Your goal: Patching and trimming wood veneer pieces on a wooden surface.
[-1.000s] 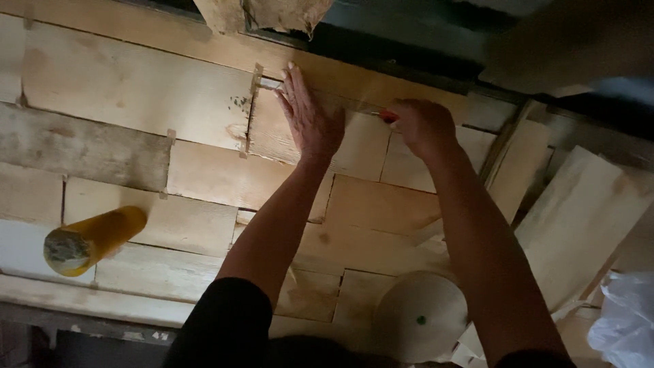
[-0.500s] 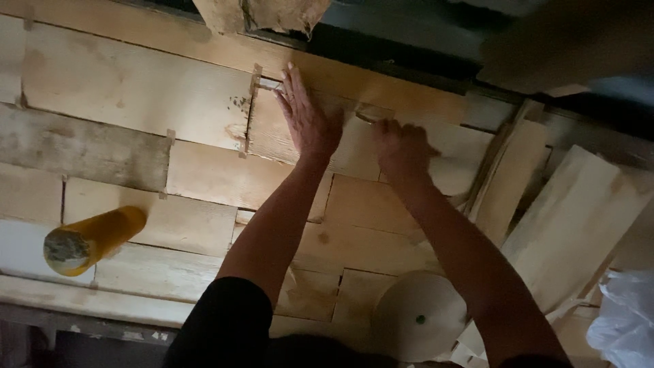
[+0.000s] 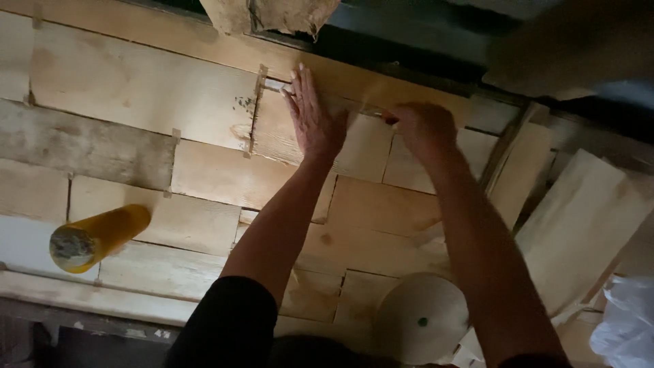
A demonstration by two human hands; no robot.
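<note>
My left hand (image 3: 313, 121) lies flat, fingers together and pointing away, on a pale wooden sheet (image 3: 279, 133) in a patchwork of thin wooden sheets (image 3: 136, 82) joined by strips of brown tape (image 3: 253, 112). My right hand (image 3: 424, 129) is blurred and closed just to the right, over the same far seam. It pinches the end of a thin pale tape strip (image 3: 354, 108) that runs along the seam from my left fingertips. Black sleeves cover both upper arms.
A yellow cylinder (image 3: 95, 238) lies on the sheets at the near left. A round pale tape roll (image 3: 422, 317) sits at the near edge by my right arm. Loose wooden sheets (image 3: 579, 225) are stacked at the right, beside a white plastic bag (image 3: 627, 320). A dark gap (image 3: 409, 44) runs beyond the sheets.
My right hand slid left along the far seam towards my left hand, then back to the right. My left hand stayed flat in place.
</note>
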